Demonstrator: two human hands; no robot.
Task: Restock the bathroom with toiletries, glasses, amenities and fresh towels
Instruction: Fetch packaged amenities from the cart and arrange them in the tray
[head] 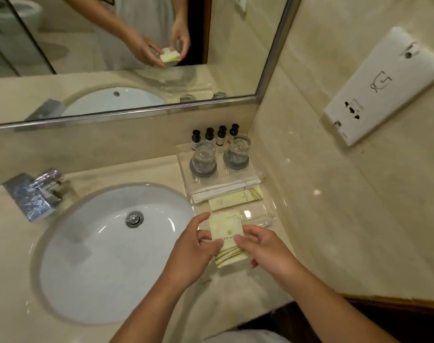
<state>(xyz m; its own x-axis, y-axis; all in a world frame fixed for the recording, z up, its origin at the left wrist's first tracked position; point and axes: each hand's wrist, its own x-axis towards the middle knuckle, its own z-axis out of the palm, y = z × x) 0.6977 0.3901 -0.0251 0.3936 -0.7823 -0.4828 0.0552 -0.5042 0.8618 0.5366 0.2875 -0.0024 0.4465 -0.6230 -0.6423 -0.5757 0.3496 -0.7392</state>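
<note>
A pale green amenity packet [226, 230] with a flower logo and green stripes is held over the counter, just in front of the clear acrylic tray [265, 214]. My left hand [193, 248] pinches its left edge and my right hand [265, 246] pinches its right edge. On the tray lie a long green packet [235, 199] and a white packet [223, 188]. Behind them two upturned glasses [203, 157] [237, 151] stand on grey coasters. Several small dark-capped bottles [214, 136] line the back.
A white oval sink [87, 256] with a chrome faucet [34, 191] lies to the left. A mirror [112, 45] covers the back wall. On the right wall hangs a white socket panel [384, 87]. The marble counter edge [334, 297] runs at the lower right.
</note>
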